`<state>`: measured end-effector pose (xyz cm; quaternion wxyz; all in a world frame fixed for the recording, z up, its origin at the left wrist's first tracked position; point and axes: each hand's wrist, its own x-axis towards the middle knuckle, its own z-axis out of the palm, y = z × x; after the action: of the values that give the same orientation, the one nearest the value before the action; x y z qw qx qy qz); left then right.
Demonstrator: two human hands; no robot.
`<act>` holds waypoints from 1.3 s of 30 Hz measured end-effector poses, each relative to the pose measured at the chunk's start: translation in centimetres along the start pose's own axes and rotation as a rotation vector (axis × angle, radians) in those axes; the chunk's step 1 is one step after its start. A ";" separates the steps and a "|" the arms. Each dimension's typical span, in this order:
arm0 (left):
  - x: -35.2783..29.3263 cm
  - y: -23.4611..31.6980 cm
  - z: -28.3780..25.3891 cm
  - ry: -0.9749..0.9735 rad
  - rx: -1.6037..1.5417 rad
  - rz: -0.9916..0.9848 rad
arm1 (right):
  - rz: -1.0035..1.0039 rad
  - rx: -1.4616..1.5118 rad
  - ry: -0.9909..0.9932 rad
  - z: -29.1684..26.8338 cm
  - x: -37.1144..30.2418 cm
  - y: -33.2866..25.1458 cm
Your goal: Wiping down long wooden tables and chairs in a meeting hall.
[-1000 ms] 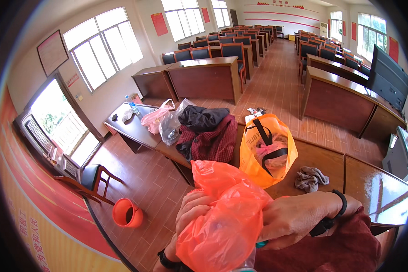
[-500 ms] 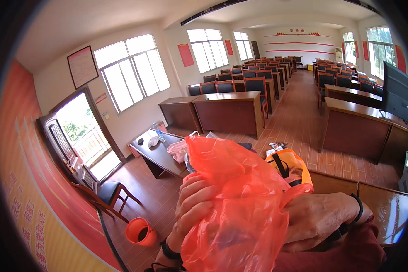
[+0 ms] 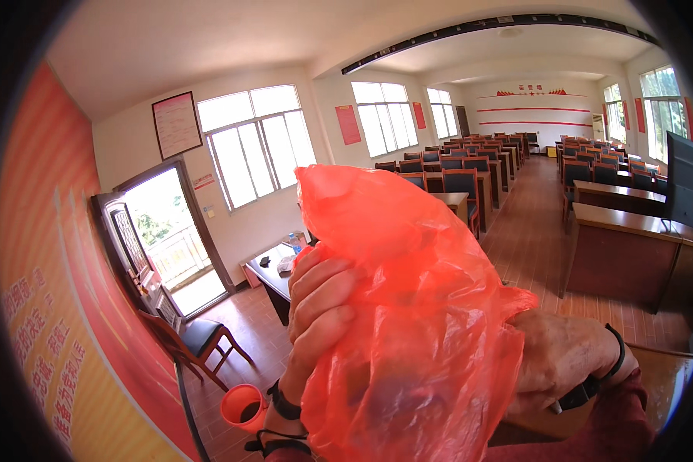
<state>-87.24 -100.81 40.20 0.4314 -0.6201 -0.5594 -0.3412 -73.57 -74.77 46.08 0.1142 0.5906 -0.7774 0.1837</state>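
Observation:
A thin, see-through red plastic bag [image 3: 408,323] fills the middle of the head view, puffed out and creased. My left hand [image 3: 319,308] grips its left side, fingers curled into the film. At the bag's right side is my right hand [image 3: 562,354], closed, with its fingertips hidden behind the plastic. Something dark shows faintly through the lower part of the bag, but I cannot make out what. Dark bands circle both wrists.
A red bucket [image 3: 243,406] stands on the floor at lower left beside a wooden chair [image 3: 200,339]. Behind it, a small table [image 3: 273,269] holds several items near an open door [image 3: 135,246]. Rows of desks [image 3: 624,239] and chairs reach to the back wall.
The bag has risen and spread wider, now covering the orange-yellow bag and front desks seen before. Both hands still hold it. The view has tilted upward and to the left.

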 end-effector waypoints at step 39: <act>-1.2 3.0 -1.1 -0.022 0.058 -0.112 | -0.056 0.253 -0.150 0.3 -2.6 -0.3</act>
<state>-84.40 -102.25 39.10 0.4231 -0.5789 -0.6076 -0.3417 -72.52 -72.74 44.80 -0.0146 0.6336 -0.7378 0.2323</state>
